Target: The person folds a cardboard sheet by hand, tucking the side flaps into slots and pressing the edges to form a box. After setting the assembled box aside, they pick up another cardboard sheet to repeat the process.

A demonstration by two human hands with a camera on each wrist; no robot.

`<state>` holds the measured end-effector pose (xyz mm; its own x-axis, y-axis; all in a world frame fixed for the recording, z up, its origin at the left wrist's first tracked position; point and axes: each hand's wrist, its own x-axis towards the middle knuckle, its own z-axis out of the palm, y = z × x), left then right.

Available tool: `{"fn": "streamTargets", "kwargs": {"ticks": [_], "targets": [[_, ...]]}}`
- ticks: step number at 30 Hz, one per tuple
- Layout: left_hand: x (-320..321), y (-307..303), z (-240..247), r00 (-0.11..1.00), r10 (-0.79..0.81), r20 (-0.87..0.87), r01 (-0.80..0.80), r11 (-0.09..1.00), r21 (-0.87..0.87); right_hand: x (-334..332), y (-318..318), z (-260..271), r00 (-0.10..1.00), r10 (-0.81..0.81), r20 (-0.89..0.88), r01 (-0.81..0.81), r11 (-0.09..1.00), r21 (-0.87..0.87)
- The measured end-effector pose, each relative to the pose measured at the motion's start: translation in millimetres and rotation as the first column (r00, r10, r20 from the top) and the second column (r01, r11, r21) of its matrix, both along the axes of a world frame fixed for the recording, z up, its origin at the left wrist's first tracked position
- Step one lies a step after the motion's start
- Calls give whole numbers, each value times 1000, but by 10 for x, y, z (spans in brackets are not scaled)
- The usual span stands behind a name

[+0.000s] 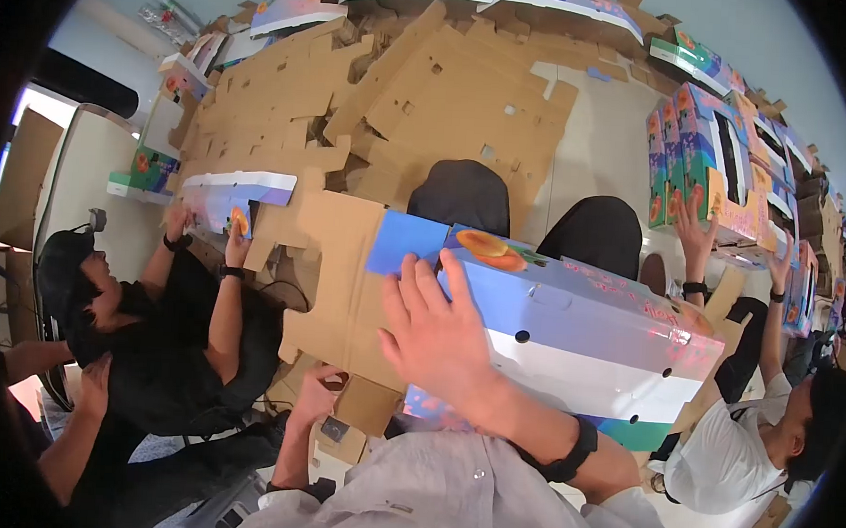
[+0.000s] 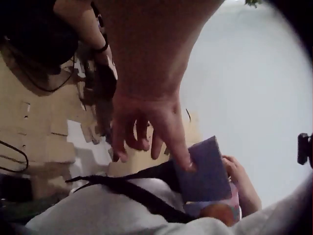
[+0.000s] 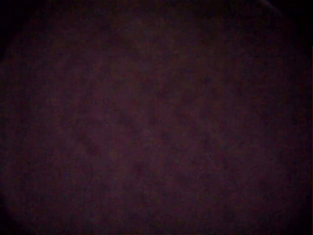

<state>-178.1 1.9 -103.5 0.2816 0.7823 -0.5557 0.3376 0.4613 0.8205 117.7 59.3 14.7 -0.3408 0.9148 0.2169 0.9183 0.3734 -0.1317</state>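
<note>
A long printed carton, blue, white and purple with a fruit picture, lies across the person's lap with brown end flaps folded out to the left. My right hand rests flat on the carton's left end, fingertips on its blue flap. Lower down, my left hand is at a small brown end flap. In the left wrist view, the left hand has its thumb against that flap's blue outer face, while the other fingers hang loosely bent beside it. The right wrist view is dark.
Flat brown cardboard sheets cover much of the floor ahead. Finished-looking cartons stand at the right, where a person in white reaches to them. At the left, a person in black handles another carton.
</note>
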Motion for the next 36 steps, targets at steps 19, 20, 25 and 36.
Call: {"fn": "streamTargets", "kwargs": {"ticks": [19,20,25,36], "targets": [[1210,-284,203,982,133,134,-183,485,855,239,73,-130,804,91,-588,104,951,290],[1195,-327,159,985,87,147,-170,454,875,262,59,-110,807,83,-585,112,950,290],[1170,-305,169,955,-35,294,-216,599,771,649,-141,482,838,-148,-525,277,945,176],[1271,-27,364,864,-427,266,257,829,497,1422,-1288,319,742,-632,-225,652,758,17]]}}
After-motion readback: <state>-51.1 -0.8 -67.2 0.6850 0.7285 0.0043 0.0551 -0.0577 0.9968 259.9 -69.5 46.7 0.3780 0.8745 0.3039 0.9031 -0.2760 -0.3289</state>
